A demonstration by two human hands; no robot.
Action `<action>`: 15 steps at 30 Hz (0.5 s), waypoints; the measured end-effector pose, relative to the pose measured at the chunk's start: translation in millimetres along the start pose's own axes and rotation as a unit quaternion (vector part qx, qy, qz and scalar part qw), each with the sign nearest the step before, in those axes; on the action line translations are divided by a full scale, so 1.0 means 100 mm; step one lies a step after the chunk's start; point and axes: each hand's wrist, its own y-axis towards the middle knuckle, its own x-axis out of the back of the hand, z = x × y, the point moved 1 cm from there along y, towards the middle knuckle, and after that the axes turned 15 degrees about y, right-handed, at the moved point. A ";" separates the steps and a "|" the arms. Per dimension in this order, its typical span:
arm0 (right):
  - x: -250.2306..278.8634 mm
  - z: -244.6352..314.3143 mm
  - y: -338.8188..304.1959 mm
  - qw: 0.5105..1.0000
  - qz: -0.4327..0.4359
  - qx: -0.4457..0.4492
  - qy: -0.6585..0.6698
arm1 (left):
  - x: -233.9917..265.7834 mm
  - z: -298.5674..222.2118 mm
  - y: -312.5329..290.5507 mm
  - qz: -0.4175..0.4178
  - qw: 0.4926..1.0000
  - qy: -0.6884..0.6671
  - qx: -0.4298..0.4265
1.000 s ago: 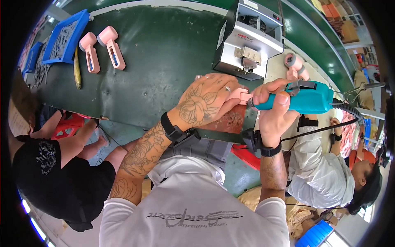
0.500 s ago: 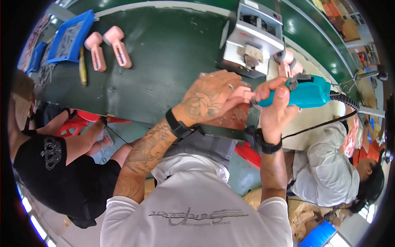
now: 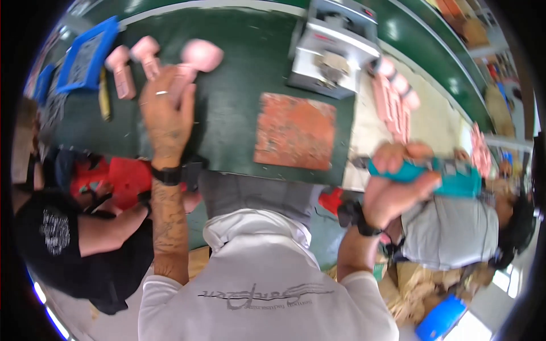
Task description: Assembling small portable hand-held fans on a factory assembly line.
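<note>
My left hand point(image 3: 165, 111) is closed round the handle of a pink round-headed device point(image 3: 203, 55), at the left of the table; motion smears its head. Just beyond my fingers lies a second such pink device point(image 3: 146, 51), partly covered by the hand. Left of it rests a third pink device point(image 3: 120, 73). My right hand point(image 3: 392, 182) grips a teal electric screwdriver point(image 3: 455, 177) at the table's right edge, held sideways with its tip pointing left. The screwdriver is blurred too.
A reddish worn mat point(image 3: 296, 133) lies before a silver-grey machine point(image 3: 327, 62). Several pink devices point(image 3: 389, 105) lie right of the machine. At the far left are a blue tray point(image 3: 88, 57) of small parts and a yellow-handled tool point(image 3: 104, 96). Co-workers sit on both sides.
My left hand has carried the pink device from over the mat to the far left, beside the other two. My right hand has drawn the screwdriver away, right and toward me.
</note>
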 end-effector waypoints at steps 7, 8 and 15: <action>-0.12 -0.11 0.17 1.000 -0.025 -0.002 0.008 | 0.75 -1.65 -0.08 0.361 0.723 -0.589 0.037; -0.12 -0.16 0.17 0.999 -0.022 0.007 0.035 | 0.74 -1.85 -0.19 0.375 0.685 -0.624 0.039; 0.14 -0.21 0.17 0.965 -0.030 0.197 -0.169 | 0.78 -2.27 -0.51 0.409 0.660 -0.629 0.043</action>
